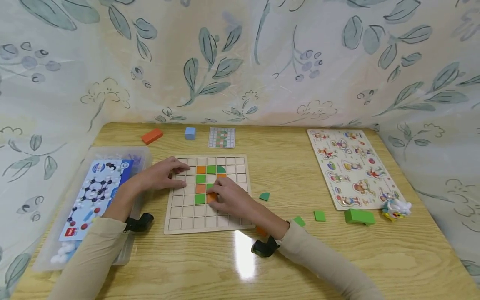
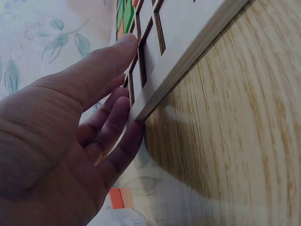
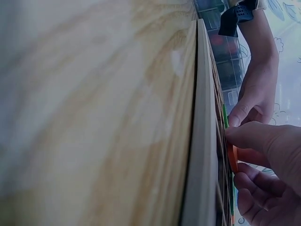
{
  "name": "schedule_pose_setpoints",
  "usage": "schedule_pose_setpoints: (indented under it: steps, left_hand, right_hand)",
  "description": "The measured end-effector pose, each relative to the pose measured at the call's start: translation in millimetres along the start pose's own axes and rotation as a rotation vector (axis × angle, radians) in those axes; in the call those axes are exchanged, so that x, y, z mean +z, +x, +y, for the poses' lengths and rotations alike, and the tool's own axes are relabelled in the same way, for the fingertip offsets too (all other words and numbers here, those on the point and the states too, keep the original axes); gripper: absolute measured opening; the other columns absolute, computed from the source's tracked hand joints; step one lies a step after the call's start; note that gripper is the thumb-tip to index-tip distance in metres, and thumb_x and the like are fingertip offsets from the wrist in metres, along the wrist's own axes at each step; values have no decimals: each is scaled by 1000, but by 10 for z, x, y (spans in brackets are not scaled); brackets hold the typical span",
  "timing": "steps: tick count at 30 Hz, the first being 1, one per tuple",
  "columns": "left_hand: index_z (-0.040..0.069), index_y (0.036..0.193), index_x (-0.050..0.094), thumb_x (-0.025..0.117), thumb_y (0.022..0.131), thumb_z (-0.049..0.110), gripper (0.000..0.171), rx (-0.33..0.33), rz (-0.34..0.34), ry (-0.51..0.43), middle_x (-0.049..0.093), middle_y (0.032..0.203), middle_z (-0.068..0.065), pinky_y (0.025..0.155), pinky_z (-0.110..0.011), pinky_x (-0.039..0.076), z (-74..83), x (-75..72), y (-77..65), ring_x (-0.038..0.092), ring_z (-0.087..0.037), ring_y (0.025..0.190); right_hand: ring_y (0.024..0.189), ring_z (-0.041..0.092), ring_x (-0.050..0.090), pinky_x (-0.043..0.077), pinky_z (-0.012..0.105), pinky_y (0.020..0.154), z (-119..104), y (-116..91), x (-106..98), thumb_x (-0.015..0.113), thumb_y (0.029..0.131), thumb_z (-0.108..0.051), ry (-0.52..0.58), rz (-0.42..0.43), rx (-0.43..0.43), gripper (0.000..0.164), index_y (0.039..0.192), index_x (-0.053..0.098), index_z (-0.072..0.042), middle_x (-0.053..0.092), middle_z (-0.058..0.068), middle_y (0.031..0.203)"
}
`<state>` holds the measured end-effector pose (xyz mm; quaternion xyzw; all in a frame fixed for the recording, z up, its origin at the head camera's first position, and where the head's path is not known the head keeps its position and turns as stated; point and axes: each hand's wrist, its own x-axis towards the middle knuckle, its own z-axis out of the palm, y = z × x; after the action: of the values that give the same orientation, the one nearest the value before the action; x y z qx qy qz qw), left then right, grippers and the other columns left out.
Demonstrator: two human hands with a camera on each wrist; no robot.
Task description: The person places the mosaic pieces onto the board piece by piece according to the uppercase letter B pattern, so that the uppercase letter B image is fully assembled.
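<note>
A play corner, whether in a home cannot be told: a light wood-grain bench (image 1: 286, 154) carries a pale wooden grid board (image 1: 186, 212) with green and orange tiles (image 1: 200, 178), a wooden picture puzzle (image 1: 351, 166) at right and a clear plastic box (image 1: 112, 149) at left; white leaf-printed sheeting (image 1: 157, 100) hangs along the far side.

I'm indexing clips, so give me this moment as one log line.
right hand: pinches orange tile at wooden grid board | left hand: touches board's left edge

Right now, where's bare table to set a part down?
Free: tabletop between grid board and picture puzzle, behind dark-green quarter-circle tile; also in front of the grid board, between sleeves. Crowded: left, plastic bin; right front, green square tiles and arch block.
</note>
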<state>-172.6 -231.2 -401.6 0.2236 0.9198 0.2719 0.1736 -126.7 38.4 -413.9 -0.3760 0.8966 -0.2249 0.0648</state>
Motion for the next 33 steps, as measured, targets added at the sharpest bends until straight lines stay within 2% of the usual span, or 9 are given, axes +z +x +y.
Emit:
schedule_pose_setpoints:
  steps: [21,26,33]
  left_hand:
    - [8,133,57,71,89,30,52,16,4,-8,54,111,-9,79,-32,41,44,-7,30,48,-20,92]
    - [7,133,58,71,88,29,51,6,11,-8,54,109,-9,78,-32,40,39,-26,-6,47,-19,91]
    - [5,133,57,70,89,30,53,27,1,-12,54,109,-10,78,-32,41,39,-34,-24,48,-20,91]
  right_hand:
    - [87,12,45,39,22,76,-4,-33,-41,68,91,-24,34,-15,29,28,115,71,-10,56,1,101]
    - [92,14,49,44,25,81,-18,-37,-60,69,90,-23,19,1,20,27,113,71,-9,59,3,104]
    - [88,12,47,41,22,76,1,-55,-17,69,91,-25,2,11,-13,27,112,72,-9,58,1,99]
